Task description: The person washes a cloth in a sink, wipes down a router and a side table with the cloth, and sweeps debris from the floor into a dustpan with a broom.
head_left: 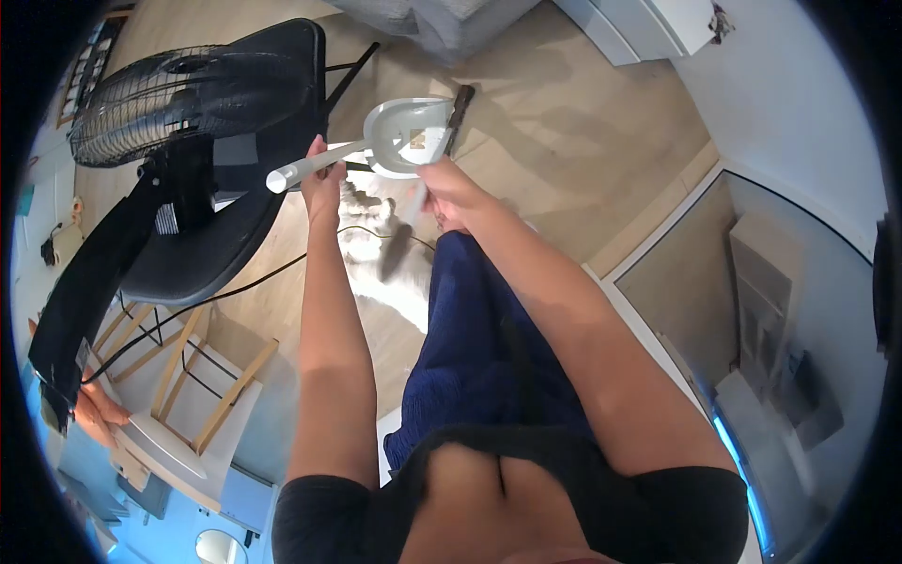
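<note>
A white dustpan [383,139] hangs in front of me, its long handle pointing left. My left hand [322,176] is closed around that handle. At the right side of the pan, my right hand [448,191] is closed on the pale handle of a small brush [398,246], whose grey bristle end points down and looks blurred. The knuckles of this hand are close to the pan's lower edge; whether they touch it I cannot tell. Below both hands lies a white furry animal [381,273] on the floor.
At the left a black fan [169,103] stands on a black chair [211,254], with a cable [249,289] trailing from it. A dark bar [459,117] is behind the dustpan. A grey sofa [456,23] is ahead, a glass-fronted unit [700,273] at the right.
</note>
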The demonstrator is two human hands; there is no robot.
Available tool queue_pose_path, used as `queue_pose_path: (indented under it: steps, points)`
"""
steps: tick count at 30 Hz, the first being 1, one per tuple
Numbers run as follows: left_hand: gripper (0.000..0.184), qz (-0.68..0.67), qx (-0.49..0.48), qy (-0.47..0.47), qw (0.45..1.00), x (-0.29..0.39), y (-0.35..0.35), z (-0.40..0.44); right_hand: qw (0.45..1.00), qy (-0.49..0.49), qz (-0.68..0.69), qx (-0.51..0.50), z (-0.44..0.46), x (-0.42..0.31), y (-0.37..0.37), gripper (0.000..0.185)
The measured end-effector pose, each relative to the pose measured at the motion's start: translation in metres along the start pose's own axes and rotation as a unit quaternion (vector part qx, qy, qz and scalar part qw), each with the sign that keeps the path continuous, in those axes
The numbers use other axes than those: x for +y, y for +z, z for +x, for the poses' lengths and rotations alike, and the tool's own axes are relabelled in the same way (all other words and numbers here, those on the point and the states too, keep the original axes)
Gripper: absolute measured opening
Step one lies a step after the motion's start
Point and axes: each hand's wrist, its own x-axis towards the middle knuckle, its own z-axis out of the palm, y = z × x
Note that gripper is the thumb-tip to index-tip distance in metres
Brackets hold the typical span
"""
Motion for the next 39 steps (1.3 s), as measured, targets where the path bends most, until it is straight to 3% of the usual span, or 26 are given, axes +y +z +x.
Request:
queue_pose_path:
  steps: [3,7,10,11,12,14,15,16,18,20,22,23,26,27,39]
  points:
    - [0.044,-0.087,-0.014,0.012,0.996,0.003,-0.004,-0.002,0.997,0.041,-0.036,-0.056,0.021,-0.010,0.014,0.017]
    - [0.030,-0.011,-0.035,0.008,0.999,0.006,-0.012,-0.005,0.994,0.092,-0.004,-0.065,0.024,0.001,0.012,0.021]
    - [0.044,0.042,-0.004,0.072,0.997,-0.005,-0.013,-0.008,0.996,0.064,-0.011,-0.066,0.010,0.005,0.003,0.023]
    - [0.048,0.058,0.008,0.056,0.997,-0.009,-0.015,-0.015,0.998,0.043,0.017,-0.038,0.013,0.012,-0.002,0.023]
    - [0.048,0.043,0.032,-0.052,0.997,0.016,-0.014,-0.036,0.999,0.022,0.046,-0.012,0.014,0.016,-0.005,0.023]
    - [0.048,-0.056,0.075,-0.023,0.995,0.016,-0.024,-0.062,0.998,0.037,0.035,-0.029,0.016,0.016,-0.014,0.023]
    - [0.058,-0.140,0.098,-0.039,0.984,0.030,-0.029,-0.080,0.998,0.045,0.032,-0.035,0.015,0.014,-0.017,0.022]
    - [0.058,-0.146,0.109,-0.040,0.983,0.041,-0.030,-0.093,0.998,0.048,0.022,-0.041,0.015,0.013,-0.020,0.022]
    - [0.073,-0.333,0.239,0.014,0.912,0.057,-0.036,-0.107,0.997,0.055,-0.012,-0.049,0.013,0.006,-0.016,0.025]
    - [0.083,-0.383,0.253,0.005,0.888,0.076,-0.048,-0.104,0.997,0.049,-0.028,-0.054,0.012,0.001,-0.003,0.024]
    - [0.075,-0.466,0.352,0.001,0.811,0.098,-0.053,-0.089,0.997,0.039,-0.041,-0.054,0.009,-0.006,0.008,0.023]
    - [0.057,-0.496,0.369,0.050,0.784,0.110,-0.054,-0.085,0.997,0.040,-0.041,-0.049,0.007,-0.008,0.011,0.022]
    - [0.051,-0.540,0.337,0.075,0.768,0.074,-0.073,-0.058,0.996,0.051,-0.051,-0.047,0.016,-0.002,0.010,0.023]
    - [0.038,-0.555,0.356,0.083,0.747,0.088,-0.068,-0.063,0.996,0.061,-0.054,-0.045,0.019,-0.007,0.011,0.024]
    - [0.035,-0.570,0.388,0.093,0.719,0.088,-0.119,0.010,0.994,0.060,-0.086,-0.032,0.018,-0.018,0.017,0.024]
